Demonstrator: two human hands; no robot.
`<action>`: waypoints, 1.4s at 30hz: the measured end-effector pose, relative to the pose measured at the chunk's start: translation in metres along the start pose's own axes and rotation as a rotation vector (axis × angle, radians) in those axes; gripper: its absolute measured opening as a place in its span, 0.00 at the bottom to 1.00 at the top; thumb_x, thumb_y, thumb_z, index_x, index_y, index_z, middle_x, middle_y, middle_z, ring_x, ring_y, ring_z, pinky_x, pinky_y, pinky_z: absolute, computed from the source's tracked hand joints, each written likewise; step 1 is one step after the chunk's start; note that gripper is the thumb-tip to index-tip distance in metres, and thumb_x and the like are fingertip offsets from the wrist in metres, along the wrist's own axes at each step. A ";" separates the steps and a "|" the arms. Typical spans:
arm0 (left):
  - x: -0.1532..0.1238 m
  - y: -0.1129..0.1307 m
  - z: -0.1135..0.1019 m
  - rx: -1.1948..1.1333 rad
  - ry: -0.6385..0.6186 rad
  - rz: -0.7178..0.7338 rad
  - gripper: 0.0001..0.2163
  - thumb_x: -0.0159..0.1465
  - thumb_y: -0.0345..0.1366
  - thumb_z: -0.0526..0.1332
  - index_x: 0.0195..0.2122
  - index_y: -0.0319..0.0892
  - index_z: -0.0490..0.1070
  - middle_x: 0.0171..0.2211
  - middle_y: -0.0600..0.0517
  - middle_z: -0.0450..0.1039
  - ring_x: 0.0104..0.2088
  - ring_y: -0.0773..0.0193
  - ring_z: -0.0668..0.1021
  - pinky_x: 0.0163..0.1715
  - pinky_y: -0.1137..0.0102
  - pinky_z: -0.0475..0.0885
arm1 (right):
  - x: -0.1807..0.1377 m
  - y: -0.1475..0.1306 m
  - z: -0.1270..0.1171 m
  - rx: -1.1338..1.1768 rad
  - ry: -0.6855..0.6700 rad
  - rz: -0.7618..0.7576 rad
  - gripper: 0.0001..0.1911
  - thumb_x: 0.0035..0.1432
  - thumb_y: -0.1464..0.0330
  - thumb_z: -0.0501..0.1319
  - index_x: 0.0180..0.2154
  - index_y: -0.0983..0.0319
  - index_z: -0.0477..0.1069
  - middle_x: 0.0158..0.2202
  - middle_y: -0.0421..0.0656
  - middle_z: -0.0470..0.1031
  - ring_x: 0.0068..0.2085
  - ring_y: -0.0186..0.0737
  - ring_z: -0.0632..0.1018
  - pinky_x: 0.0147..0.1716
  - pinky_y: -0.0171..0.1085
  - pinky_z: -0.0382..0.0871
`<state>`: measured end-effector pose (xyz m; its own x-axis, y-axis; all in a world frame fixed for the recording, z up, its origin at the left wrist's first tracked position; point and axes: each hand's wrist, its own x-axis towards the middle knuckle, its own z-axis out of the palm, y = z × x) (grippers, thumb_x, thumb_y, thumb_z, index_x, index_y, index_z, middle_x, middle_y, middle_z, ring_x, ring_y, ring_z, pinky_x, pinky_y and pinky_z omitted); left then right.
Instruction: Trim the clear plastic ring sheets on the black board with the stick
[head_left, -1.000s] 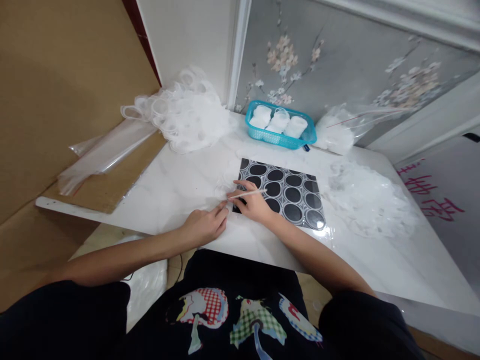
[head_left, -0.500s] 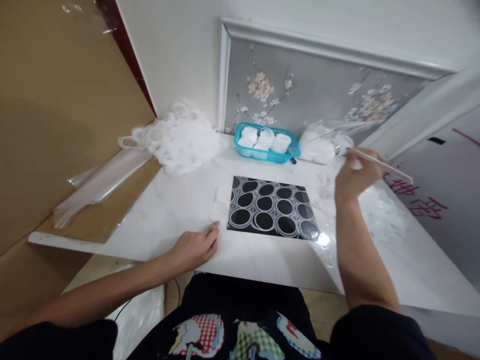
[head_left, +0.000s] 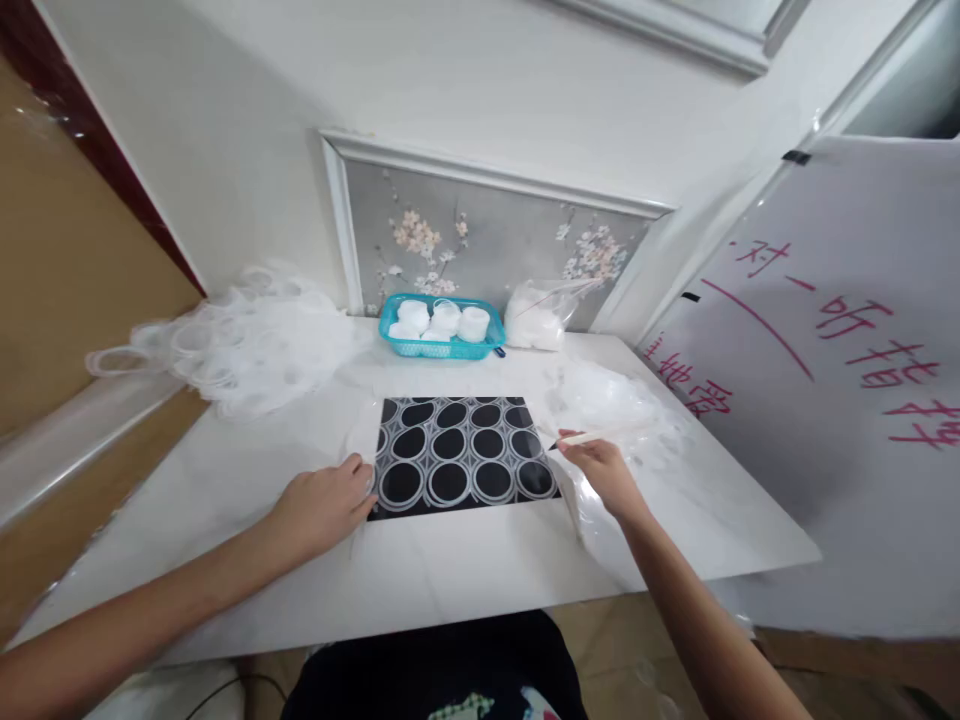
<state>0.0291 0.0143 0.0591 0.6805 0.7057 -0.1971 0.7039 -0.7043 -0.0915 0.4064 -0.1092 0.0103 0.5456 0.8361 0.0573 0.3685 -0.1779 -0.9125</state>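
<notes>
My right hand is closed round a slim pale stick with a dark tip. That tip hovers at or just above the right edge of a black sheet printed with grey rings; contact cannot be told. At the sheet's left edge rests my left hand, fingers bent and apart, thumb near the lower corner. Beside these fingers lie thin, translucent white pieces, partly covered by the hand. Clear plastic film lies under and beside my right hand.
Behind the sheet stands a blue basket with several white rolls, beside a clear bag of white items. A heap of translucent white rings lies at left. More clear plastic pieces spread right. A whiteboard leans nearby.
My right hand has come down and left with the stick, from above the plastic at right to the sheet's right edge. My left hand has moved to the sheet's left edge. The view has shifted.
</notes>
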 end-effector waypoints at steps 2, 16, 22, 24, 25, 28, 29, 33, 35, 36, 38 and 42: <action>0.004 -0.010 0.004 -0.079 0.047 0.016 0.13 0.67 0.37 0.52 0.45 0.39 0.73 0.53 0.37 0.70 0.47 0.45 0.79 0.33 0.59 0.77 | -0.006 -0.006 0.008 0.180 -0.118 0.143 0.20 0.44 0.51 0.70 0.24 0.61 0.78 0.50 0.51 0.79 0.53 0.57 0.76 0.49 0.47 0.71; 0.018 -0.036 0.018 -0.430 0.022 -0.076 0.22 0.62 0.40 0.49 0.56 0.40 0.65 0.55 0.45 0.71 0.41 0.53 0.81 0.44 0.59 0.73 | -0.003 -0.012 0.026 0.750 -0.328 0.527 0.15 0.39 0.63 0.78 0.29 0.61 0.79 0.36 0.42 0.80 0.32 0.36 0.80 0.23 0.29 0.71; 0.018 -0.032 0.010 -0.350 -0.029 -0.103 0.23 0.64 0.40 0.47 0.58 0.41 0.64 0.59 0.43 0.68 0.43 0.50 0.80 0.47 0.56 0.72 | 0.021 -0.029 0.006 0.700 -0.250 0.481 0.12 0.41 0.64 0.76 0.27 0.60 0.78 0.42 0.43 0.80 0.24 0.27 0.72 0.10 0.25 0.55; 0.017 -0.028 0.005 -0.349 -0.015 -0.105 0.22 0.65 0.41 0.48 0.58 0.42 0.65 0.59 0.45 0.69 0.46 0.50 0.80 0.48 0.58 0.71 | 0.027 -0.038 -0.009 0.684 -0.198 0.461 0.12 0.39 0.65 0.76 0.27 0.59 0.78 0.44 0.43 0.80 0.25 0.28 0.73 0.09 0.24 0.51; 0.016 -0.026 0.002 -0.355 0.000 -0.098 0.22 0.65 0.41 0.48 0.57 0.43 0.66 0.59 0.46 0.70 0.47 0.50 0.80 0.48 0.58 0.71 | 0.029 -0.042 -0.016 0.676 -0.176 0.448 0.13 0.39 0.65 0.77 0.27 0.59 0.78 0.45 0.43 0.79 0.26 0.28 0.73 0.09 0.24 0.50; 0.017 -0.014 -0.004 -0.397 0.035 -0.062 0.20 0.65 0.42 0.50 0.56 0.45 0.68 0.58 0.48 0.71 0.45 0.51 0.80 0.46 0.61 0.72 | 0.031 -0.048 -0.030 0.646 -0.141 0.431 0.15 0.37 0.63 0.77 0.29 0.60 0.77 0.48 0.43 0.78 0.29 0.29 0.74 0.10 0.23 0.52; 0.018 -0.010 -0.005 -0.413 0.036 -0.046 0.20 0.65 0.43 0.51 0.55 0.45 0.68 0.58 0.48 0.71 0.43 0.52 0.81 0.44 0.61 0.73 | 0.031 -0.047 -0.032 0.623 -0.133 0.437 0.16 0.37 0.63 0.77 0.29 0.60 0.77 0.48 0.43 0.78 0.29 0.29 0.74 0.10 0.23 0.53; 0.021 0.002 0.004 -0.423 0.016 0.057 0.19 0.66 0.44 0.53 0.55 0.44 0.69 0.57 0.47 0.72 0.41 0.53 0.81 0.42 0.62 0.73 | 0.020 -0.026 -0.029 0.403 -0.101 0.495 0.16 0.39 0.60 0.75 0.28 0.61 0.76 0.41 0.46 0.80 0.31 0.37 0.79 0.14 0.27 0.58; 0.022 0.003 0.011 -0.417 0.009 0.097 0.17 0.67 0.42 0.52 0.54 0.45 0.70 0.56 0.48 0.72 0.42 0.54 0.81 0.42 0.63 0.73 | 0.010 -0.012 -0.028 0.198 -0.081 0.456 0.15 0.41 0.58 0.73 0.26 0.61 0.76 0.34 0.46 0.80 0.34 0.44 0.81 0.20 0.32 0.67; 0.022 0.002 0.013 -0.416 0.015 0.108 0.16 0.67 0.41 0.52 0.53 0.45 0.70 0.56 0.48 0.72 0.41 0.55 0.81 0.41 0.64 0.74 | 0.004 -0.006 -0.027 0.078 -0.064 0.393 0.15 0.42 0.57 0.72 0.26 0.61 0.76 0.32 0.46 0.80 0.36 0.48 0.82 0.25 0.35 0.72; 0.019 0.001 0.018 -0.410 0.066 0.135 0.15 0.68 0.39 0.52 0.51 0.44 0.71 0.54 0.48 0.74 0.42 0.56 0.81 0.40 0.64 0.74 | -0.007 -0.003 -0.025 -0.154 0.009 0.199 0.14 0.46 0.56 0.69 0.27 0.60 0.78 0.36 0.48 0.82 0.42 0.53 0.81 0.37 0.43 0.75; 0.013 0.003 0.033 -0.295 0.311 0.341 0.13 0.70 0.34 0.52 0.47 0.39 0.73 0.47 0.46 0.78 0.48 0.55 0.79 0.48 0.62 0.74 | -0.022 -0.027 0.008 -0.275 0.071 -0.161 0.15 0.55 0.55 0.64 0.33 0.59 0.80 0.48 0.49 0.80 0.49 0.53 0.79 0.51 0.50 0.71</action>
<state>0.0333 0.0186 0.0241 0.8767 0.4618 0.1343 0.4295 -0.8774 0.2136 0.3785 -0.1185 0.0299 0.5109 0.8286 0.2291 0.6387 -0.1875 -0.7463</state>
